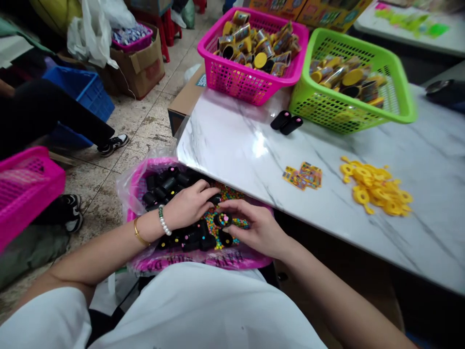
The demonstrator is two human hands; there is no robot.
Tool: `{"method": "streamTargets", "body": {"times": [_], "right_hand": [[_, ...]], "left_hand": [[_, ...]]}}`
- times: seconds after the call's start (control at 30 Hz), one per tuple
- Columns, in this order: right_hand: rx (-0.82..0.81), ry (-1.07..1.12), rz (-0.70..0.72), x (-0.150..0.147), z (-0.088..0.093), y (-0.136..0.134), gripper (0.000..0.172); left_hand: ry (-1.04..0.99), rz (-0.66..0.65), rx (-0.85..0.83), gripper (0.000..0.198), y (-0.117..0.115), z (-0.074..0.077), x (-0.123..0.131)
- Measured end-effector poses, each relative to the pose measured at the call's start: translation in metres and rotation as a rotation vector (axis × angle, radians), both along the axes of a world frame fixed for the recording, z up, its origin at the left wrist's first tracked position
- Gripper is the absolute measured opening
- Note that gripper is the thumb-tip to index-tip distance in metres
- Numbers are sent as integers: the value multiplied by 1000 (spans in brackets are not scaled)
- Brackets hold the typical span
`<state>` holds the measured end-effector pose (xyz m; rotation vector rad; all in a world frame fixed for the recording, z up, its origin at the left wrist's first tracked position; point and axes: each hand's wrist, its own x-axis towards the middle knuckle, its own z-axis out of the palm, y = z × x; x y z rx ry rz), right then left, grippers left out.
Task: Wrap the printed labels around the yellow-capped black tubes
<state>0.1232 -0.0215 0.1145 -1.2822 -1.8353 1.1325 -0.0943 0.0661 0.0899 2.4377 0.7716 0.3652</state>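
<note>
On my lap rests a pink basket [254,261] lined with clear plastic. Small multicoloured candy balls [211,223] fill part of it, beside several black plastic cups [169,184]. My left hand [191,203] reaches in, its fingers closed on a black cup [215,198] that they partly hide. Between the thumb and fingers of my right hand [254,225] is another black cup [222,220], tilted with coloured balls at its mouth. Another black cup [225,238] lies just below it among the candy.
The marble-patterned table [225,140] holds two black cups [286,122], printed labels [304,175] and yellow plastic rings [376,186]. A pink basket [250,89] and a green basket [348,109] of wrapped cups stand behind. Another person's leg [65,111] is at left.
</note>
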Motion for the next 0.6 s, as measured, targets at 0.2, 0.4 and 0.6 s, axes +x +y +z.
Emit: {"method": "streamTargets", "body": {"times": [0.2,0.4,0.6], "right_hand": [[286,-330,78,8,1,3,32],[501,-654,117,8,-9,-1,32],[372,-427,71,11,-14,1,37]], "left_hand": [[-136,20,-39,28,-3,-2,-2],[-80,18,-51,26,-3,-2,-1],[-49,-5,-69,27,-3,-5,-3]]}}
